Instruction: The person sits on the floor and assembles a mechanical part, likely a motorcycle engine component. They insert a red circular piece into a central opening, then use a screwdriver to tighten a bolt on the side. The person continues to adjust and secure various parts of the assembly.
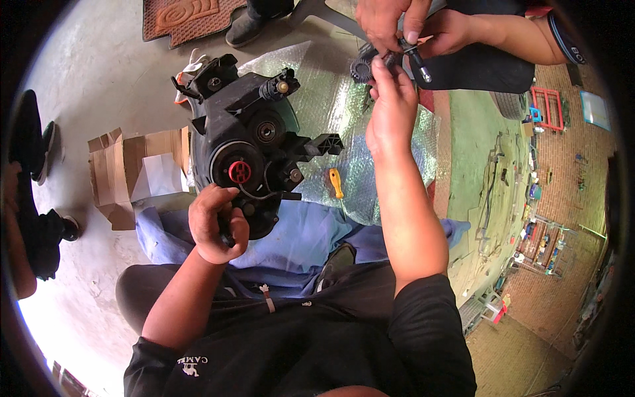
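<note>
Black plastic headlamp housing (248, 142) was recorded lying rear side up on bubble wrap (344, 106) over a blue cloth (297, 235), just in front of the person's lap. Left hand (217, 225) was seen closed in a fist against the lower edge of the housing, beneath the red round cap (239, 171); a dark part appeared to be clasped inside the grip, though its kind could not be made out. Right hand (392, 109) was raised well clear of the housing, fingertips pinched on a small black ribbed part (364, 67) that was also being held by a co-worker's hands (403, 26) from the far side.

Step judged in hand: a small fitting being passed or worked jointly while the housing was steadied. The next move was judged to need a firm pinch on the fitting and a steady housing. An orange-handled screwdriver (337, 182) lay on the wrap, near the housing and untouched. A torn cardboard box (129, 172) lay on the floor to the left.
</note>
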